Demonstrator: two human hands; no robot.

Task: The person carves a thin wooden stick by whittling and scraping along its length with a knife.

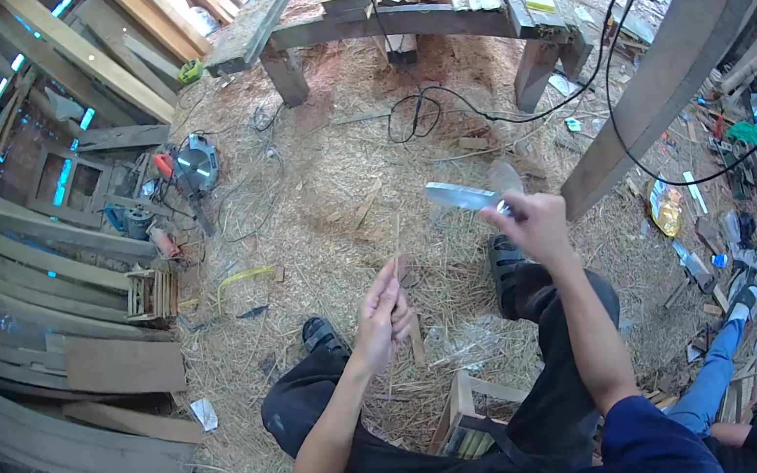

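Observation:
My right hand (532,220) is closed around the handle of a knife, held out in front of my right knee. The knife's broad, shiny blade (461,195) points left. My left hand (384,317) pinches a thin strip of wood or bamboo (399,238), which stands up from the fingertips. A gap separates the blade from the strip. Below the left hand, a narrow wooden stick (417,339) shows against the shavings. The knife's handle is mostly hidden by my fingers.
Shavings cover the ground. A workbench (424,21) with boards stands ahead, and a post (669,71) rises at right. A circular saw (194,167) lies at left near stacked planks (23,243). A black cable (567,111) hangs at right. Another person's leg (722,370) stretches out at lower right.

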